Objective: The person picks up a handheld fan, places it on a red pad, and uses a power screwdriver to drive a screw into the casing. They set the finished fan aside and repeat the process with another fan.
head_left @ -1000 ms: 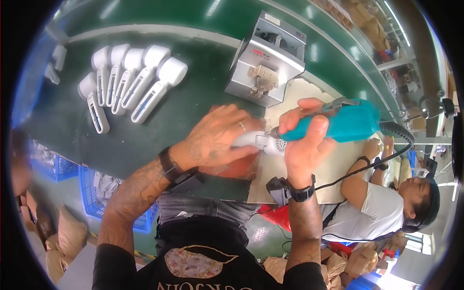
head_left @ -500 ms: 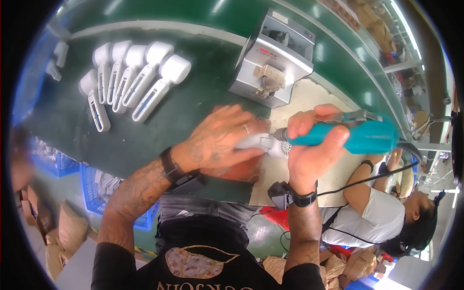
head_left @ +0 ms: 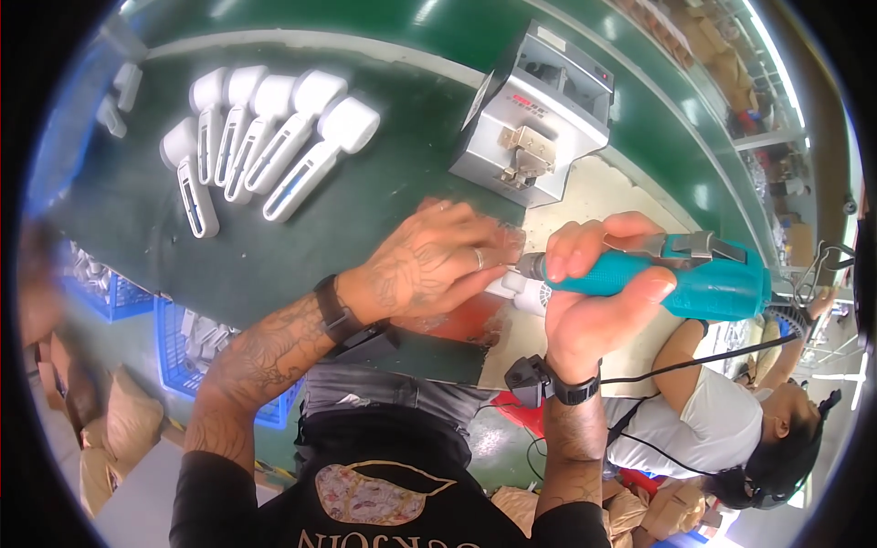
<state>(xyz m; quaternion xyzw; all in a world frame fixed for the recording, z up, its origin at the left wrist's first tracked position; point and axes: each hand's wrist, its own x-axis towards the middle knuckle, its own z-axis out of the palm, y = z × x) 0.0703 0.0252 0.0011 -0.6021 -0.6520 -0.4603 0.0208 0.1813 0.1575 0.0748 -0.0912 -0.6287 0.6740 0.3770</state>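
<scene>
My right hand (head_left: 598,301) grips a teal electric screwdriver (head_left: 685,274) held sideways, its tip pointing left. My left hand (head_left: 425,265) covers and holds down a small white plastic part (head_left: 523,294) at the front edge of the green table (head_left: 365,210); the driver tip meets that part under my fingers. Most of the white part is hidden by my left hand. A red patch (head_left: 461,321) shows beneath my left palm.
Several white long-handled plastic parts (head_left: 274,146) lie in a row at the back left. A grey metal box machine (head_left: 534,114) stands behind my hands on a beige mat (head_left: 603,192). Blue crates (head_left: 196,342) sit below the table edge. Another person (head_left: 731,429) sits at lower right.
The screwdriver has swung from tilted to nearly level and shifted right. My left hand stays over the white part, moving slightly.
</scene>
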